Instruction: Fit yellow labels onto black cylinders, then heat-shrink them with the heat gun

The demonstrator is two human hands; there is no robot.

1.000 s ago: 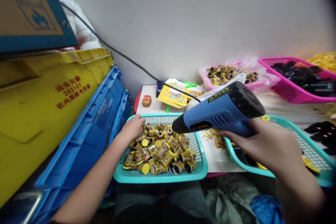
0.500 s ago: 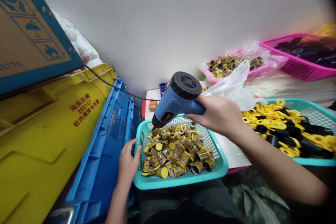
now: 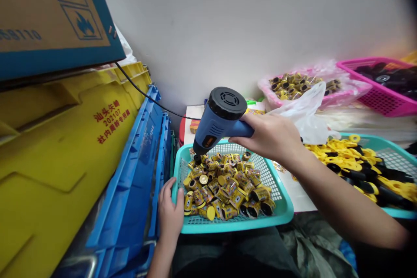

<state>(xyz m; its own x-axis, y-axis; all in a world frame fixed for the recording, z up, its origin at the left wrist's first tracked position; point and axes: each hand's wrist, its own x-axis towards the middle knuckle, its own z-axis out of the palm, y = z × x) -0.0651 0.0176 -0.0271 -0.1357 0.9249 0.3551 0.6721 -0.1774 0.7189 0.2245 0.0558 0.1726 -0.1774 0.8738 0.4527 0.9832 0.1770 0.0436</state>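
Note:
My right hand (image 3: 272, 137) is wrapped round the handle of a blue heat gun (image 3: 216, 124) with a black vented end cap. Its dark nozzle points down over the back left corner of a turquoise plastic basket (image 3: 234, 227). Heaped in that basket are many small yellow printed cylinders (image 3: 224, 186), some with yellow round ends and others with dark open ones. At the basket's left rim is my left hand (image 3: 171, 208), its thumb over the rim and its fingers along the outside. A black cord (image 3: 146, 95) runs left behind the heat gun.
Yellow (image 3: 65, 147) and blue crates (image 3: 130, 186) stand at left, below a cardboard box (image 3: 55, 13). At right are a turquoise basket of yellow and black parts (image 3: 361, 165), a pink basket of black parts (image 3: 381, 91), a bag-lined pink tray (image 3: 302, 89) and a white plastic bag (image 3: 306, 113).
The whole view has shifted, so most things appear farther right. My left hand has its thumb farther over the basket rim. The heat gun stays above the same corner of the basket.

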